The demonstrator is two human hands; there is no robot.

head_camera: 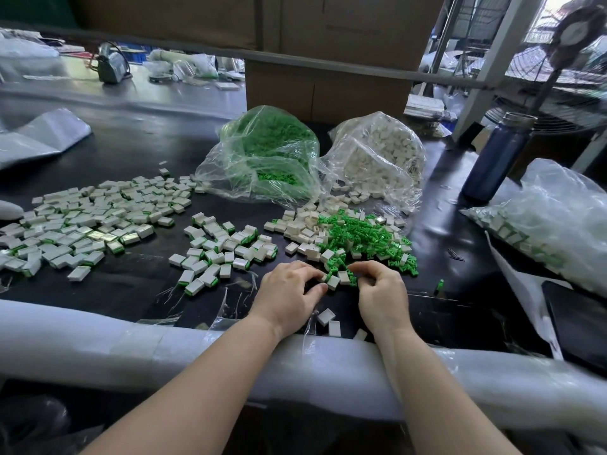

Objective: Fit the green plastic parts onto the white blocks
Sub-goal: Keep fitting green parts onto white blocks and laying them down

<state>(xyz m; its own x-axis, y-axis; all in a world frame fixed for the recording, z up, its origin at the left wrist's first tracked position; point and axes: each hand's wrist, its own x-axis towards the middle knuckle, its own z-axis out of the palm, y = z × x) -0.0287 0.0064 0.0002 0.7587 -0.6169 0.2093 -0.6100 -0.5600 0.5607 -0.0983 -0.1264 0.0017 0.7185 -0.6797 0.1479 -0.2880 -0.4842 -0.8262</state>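
Observation:
Both hands work at the near edge of a mixed heap of loose green plastic parts [358, 234] and white blocks [303, 229] on the black table [131, 284]. My left hand [289, 295] pinches a white block [332, 281] between thumb and fingers. My right hand [381, 290] is curled beside another white block [344, 277] with green parts at its fingertips; what it holds is hidden. Two piles of fitted blocks lie to the left, a small one [223, 247] and a large one [88, 221].
Behind the heap stand a clear bag of green parts [266, 156] and a clear bag of white blocks [381, 156]. A blue bottle [496, 156] stands right, with another bag of fitted blocks [545, 231]. A foam-wrapped rail [164, 349] edges the table; three white blocks [328, 321] lie near it.

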